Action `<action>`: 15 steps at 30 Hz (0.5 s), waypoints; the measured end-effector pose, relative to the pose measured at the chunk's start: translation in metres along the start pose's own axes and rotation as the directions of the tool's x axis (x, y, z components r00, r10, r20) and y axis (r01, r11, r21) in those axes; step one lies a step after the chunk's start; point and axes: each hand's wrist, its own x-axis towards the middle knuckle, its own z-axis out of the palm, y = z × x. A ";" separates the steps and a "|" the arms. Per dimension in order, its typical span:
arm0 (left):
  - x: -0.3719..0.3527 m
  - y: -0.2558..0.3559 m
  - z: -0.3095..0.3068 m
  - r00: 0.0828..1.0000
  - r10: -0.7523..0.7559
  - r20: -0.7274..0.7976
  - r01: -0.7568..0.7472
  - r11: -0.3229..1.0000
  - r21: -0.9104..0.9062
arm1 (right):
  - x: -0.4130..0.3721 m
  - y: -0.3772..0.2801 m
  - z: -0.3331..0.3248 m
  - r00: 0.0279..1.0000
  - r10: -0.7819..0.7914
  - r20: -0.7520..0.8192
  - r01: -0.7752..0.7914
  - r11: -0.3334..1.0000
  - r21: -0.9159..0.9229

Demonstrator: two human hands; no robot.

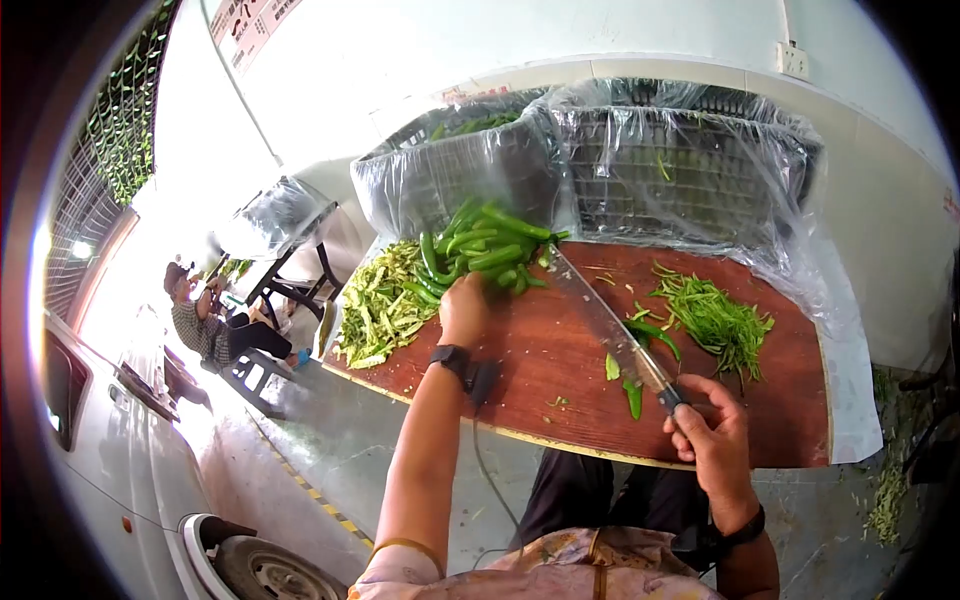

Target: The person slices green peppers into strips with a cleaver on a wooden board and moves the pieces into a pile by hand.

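Observation:
My right hand is closed round the dark handle of a long knife, whose blade points up and left over the red-brown board. My left hand reaches to the near edge of a pile of whole green peppers; its fingers are mostly hidden. Pale cut pieces lie heaped at the board's left. On the right is a heap of thin green strips. A few loose green pieces lie by the blade.
Two plastic-lined crates stand behind the board against the wall. Far left, another person sits near a black-legged table. A white vehicle is at the lower left. A cable hangs past the board's front edge.

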 end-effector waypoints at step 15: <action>-0.126 -0.054 -0.053 0.994 0.098 -0.043 -0.094 0.992 0.090 | -0.007 0.050 0.023 0.850 0.400 0.342 -0.501 0.814 0.294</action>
